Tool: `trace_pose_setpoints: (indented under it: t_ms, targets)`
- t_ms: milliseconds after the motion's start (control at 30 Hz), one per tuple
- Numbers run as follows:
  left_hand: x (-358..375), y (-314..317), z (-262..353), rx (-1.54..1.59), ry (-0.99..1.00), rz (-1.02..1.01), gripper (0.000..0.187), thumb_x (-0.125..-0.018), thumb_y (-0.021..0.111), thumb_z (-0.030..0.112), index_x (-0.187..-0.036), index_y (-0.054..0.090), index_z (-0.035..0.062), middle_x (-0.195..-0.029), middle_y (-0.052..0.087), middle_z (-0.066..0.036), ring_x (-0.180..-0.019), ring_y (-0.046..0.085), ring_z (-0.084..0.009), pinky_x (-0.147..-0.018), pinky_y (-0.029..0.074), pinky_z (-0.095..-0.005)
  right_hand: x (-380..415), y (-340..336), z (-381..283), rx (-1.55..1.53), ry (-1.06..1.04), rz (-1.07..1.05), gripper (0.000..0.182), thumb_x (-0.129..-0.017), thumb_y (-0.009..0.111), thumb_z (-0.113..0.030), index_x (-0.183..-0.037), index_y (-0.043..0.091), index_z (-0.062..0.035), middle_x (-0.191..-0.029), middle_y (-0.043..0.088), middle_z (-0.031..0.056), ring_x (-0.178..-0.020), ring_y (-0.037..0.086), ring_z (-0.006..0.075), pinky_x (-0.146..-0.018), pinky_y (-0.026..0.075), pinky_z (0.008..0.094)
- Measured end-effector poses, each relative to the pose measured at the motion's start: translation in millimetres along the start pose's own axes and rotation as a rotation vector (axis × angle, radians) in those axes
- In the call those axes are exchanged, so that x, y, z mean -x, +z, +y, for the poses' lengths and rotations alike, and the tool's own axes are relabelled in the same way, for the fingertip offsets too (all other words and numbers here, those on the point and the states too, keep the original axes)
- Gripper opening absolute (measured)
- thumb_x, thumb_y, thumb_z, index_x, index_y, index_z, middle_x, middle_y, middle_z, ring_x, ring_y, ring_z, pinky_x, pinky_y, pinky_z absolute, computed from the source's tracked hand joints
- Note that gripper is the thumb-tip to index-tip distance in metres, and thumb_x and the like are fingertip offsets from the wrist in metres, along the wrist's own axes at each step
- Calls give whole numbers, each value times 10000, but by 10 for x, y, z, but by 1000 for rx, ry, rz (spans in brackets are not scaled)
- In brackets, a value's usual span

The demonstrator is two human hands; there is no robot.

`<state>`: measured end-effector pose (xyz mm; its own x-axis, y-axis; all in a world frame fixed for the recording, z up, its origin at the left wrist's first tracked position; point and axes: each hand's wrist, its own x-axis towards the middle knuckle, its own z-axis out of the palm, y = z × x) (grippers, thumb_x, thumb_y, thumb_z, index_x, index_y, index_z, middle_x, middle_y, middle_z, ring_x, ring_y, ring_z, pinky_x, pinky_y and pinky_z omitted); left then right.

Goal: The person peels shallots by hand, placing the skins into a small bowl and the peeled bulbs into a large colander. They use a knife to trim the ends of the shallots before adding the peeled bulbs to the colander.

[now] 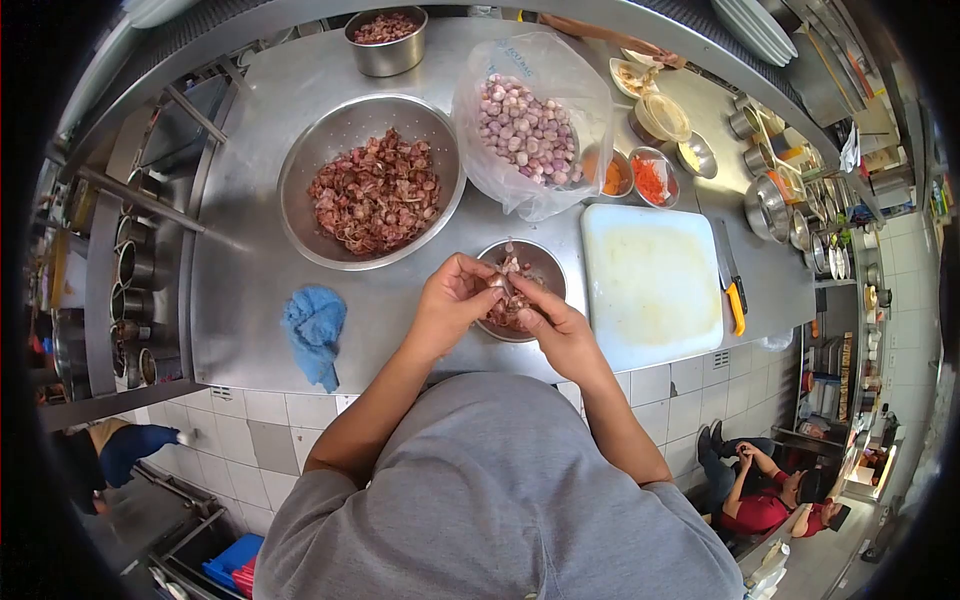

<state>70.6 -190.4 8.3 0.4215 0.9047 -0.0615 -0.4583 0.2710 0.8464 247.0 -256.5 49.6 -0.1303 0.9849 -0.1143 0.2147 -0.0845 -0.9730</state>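
My left hand (453,305) is closed in a pinch on a small shallot (498,284). The fingers of my right hand (562,328) meet it from the other side, thumb and index pinching at it. Both hands are above a small metal bowl (547,262) with reddish papery skins (513,315) inside. Beyond and to the left, a large steel bowl (300,170) contains a heap of unpeeled red shallots (375,190). An open clear plastic bag (585,75) of peeled, pale purple shallots (525,130) lies behind my hands.
A white cutting board (655,280) lies right, beside a yellow-handled knife (735,290). A blue cloth (314,332) rests left, and a metal pot (385,55) stands at the back. Small bowls, one with shredded orange food (652,182), stand back right. Other people are around; an arm (600,35) reaches in across the counter.
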Motion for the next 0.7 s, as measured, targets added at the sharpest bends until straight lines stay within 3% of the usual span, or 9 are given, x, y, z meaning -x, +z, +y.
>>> trace_pose_setpoints:
  t_ms: [67, 133, 233, 367, 433, 467, 533, 633, 700]
  targets:
    - [-4, 6, -1, 15, -2, -3, 233, -853, 640, -75, -1022, 529, 42, -1035, 605, -56, -931, 597, -107, -751, 534, -247, 8, -8, -19, -88, 62, 12, 432, -988, 541, -147, -1414, 473, -114, -1127, 645, 55, -1009, 609, 164, -880, 480, 283]
    - [5, 3, -17, 131, 2, -59, 250, -853, 635, -74, -1035, 523, 56, -1055, 595, -59, -963, 584, -111, -747, 530, -245, 24, -42, -20, -714, 324, -100, 444, -1004, 515, -162, -1442, 438, -160, -808, 530, -40, -651, 473, 57, -553, 416, 205]
    - [-9, -25, -59, 171, -13, -64, 217, -867, 632, -17, -1017, 522, 94, -1073, 592, -58, -873, 597, -114, -671, 485, -225, -4, 43, -39, -682, 347, 16, 456, -1012, 502, -179, -1458, 407, -182, -698, 334, -84, -556, 260, 22, -442, 244, 183]
    - [-19, -36, -33, 214, -76, -56, 159, -899, 609, 31, -1013, 517, 93, -1042, 603, -52, -840, 602, -112, -648, 478, -230, -9, 30, 5, -661, 329, 16, 471, -1009, 507, -173, -1466, 396, -178, -779, 468, -67, -568, 301, 19, -450, 270, 179]
    - [-27, -50, -49, 213, -110, -23, 174, -918, 563, -4, -1070, 517, 65, -993, 606, -33, -775, 604, -110, -635, 478, -224, 4, 34, -44, -320, 307, 55, 511, -1002, 515, -159, -1487, 354, -127, -1054, 598, 11, -750, 518, 61, -615, 444, 191]
    - [-28, -46, -48, 213, -112, -25, 174, -918, 563, -4, -1070, 517, 65, -993, 606, -33, -775, 604, -110, -635, 478, -224, 10, 35, -27, -320, 307, 57, 511, -1002, 515, -159, -1487, 354, -127, -1054, 598, 11, -750, 518, 61, -615, 444, 191]
    - [-24, -41, -42, 194, -116, 6, 179, -930, 550, 13, -1102, 528, 57, -996, 617, -39, -775, 602, -106, -638, 480, -223, 20, 44, 15, -221, 100, 3, 559, -994, 524, -138, -1500, 299, -66, -1375, 508, 95, -1160, 527, 150, -962, 427, 253]
    - [-10, -57, -85, 209, -112, -20, 214, -935, 550, 26, -1148, 552, 49, -1014, 628, -47, -778, 606, -105, -641, 486, -225, 29, 44, -26, -200, 118, -21, 555, -985, 533, -115, -1485, 311, -24, -1460, 435, 120, -1372, 345, 176, -1122, 260, 303]
    - [-3, -58, -102, 207, -118, -45, 224, -939, 552, 32, -1162, 562, 48, -1018, 631, -46, -785, 610, -103, -645, 494, -228, 15, 44, -1, -188, 103, -28, 536, -984, 533, -107, -1477, 336, -32, -1448, 451, 119, -1350, 376, 172, -1108, 283, 298]
